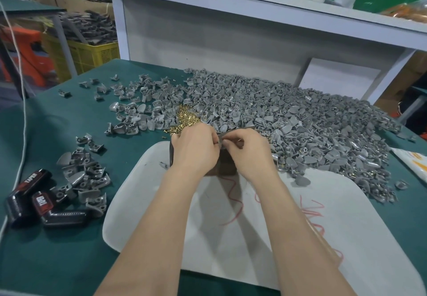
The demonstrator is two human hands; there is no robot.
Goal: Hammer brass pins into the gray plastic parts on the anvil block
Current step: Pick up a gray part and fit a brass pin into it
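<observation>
Heap of gray parts [288,115] far right, brass pins [184,120] beside it; left hand [195,150] and right hand [248,153] pinch one gray part [221,136], half-hiding anvil block [225,168].

Green-covered table [69,261] strewn with workshop parts.
A large heap of gray plastic parts [300,115] is spread across the far right, and 1 smaller pile [85,180] at the left. Brass pins [184,120] are heaped near the middle. A white mat [254,249] is laid at the near edge; black-and-red cases [30,201] and a white cord [23,120] are seen at the left.
</observation>
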